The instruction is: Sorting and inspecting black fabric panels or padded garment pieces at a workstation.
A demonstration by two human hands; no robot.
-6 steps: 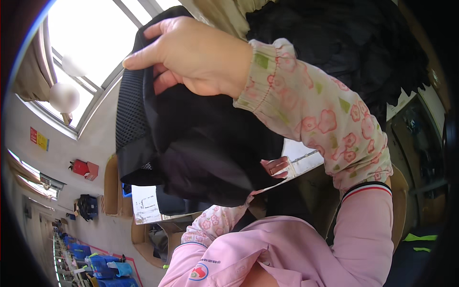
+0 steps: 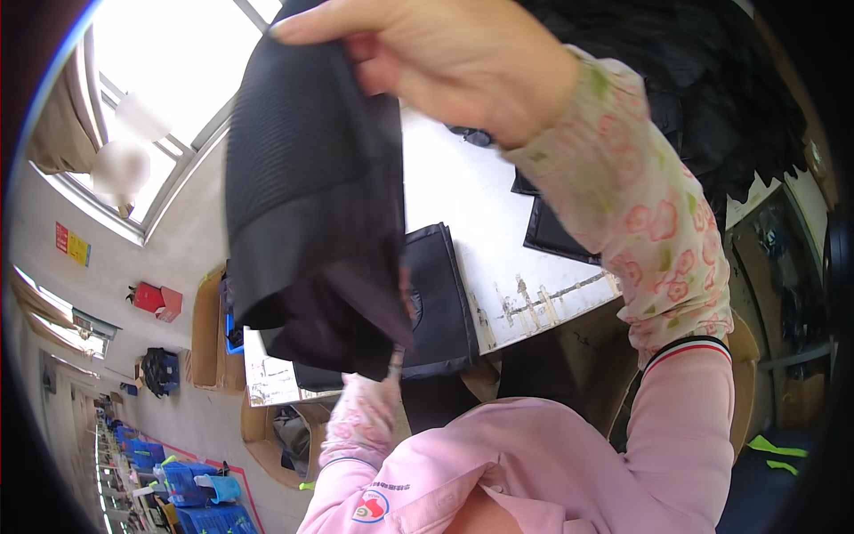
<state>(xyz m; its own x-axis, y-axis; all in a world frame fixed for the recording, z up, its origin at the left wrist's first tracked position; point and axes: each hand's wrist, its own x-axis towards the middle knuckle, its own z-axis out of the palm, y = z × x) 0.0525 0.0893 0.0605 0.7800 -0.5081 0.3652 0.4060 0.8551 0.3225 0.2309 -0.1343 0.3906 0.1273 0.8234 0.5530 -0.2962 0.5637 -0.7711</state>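
Observation:
In front of me hangs a black fabric piece [image 2: 311,187] with a ribbed mesh panel and a smooth, loosely open lower end. My right hand [image 2: 471,67], raised at the top, pinches its upper edge between thumb and fingers. Lower down, my left hand [image 2: 397,360] is at the cloth's bottom right corner, gripping it; most of that hand is hidden behind the fabric. Behind the cloth, a flat black padded piece [image 2: 449,311] with stitched edges lies on the white table [image 2: 498,258].
More black pieces [image 2: 556,233] lie on the table under my right forearm. A large heap of black material [image 2: 676,80] fills the upper right. Cardboard boxes [image 2: 258,445] stand below the table edge. Blue bins [image 2: 191,489] line the floor at lower left, and a window is upper left.
My right hand has risen and shifted right, drawing the fabric into a narrower upright hang. My left hand has moved left with the lower corner, uncovering the padded piece and tabletop.

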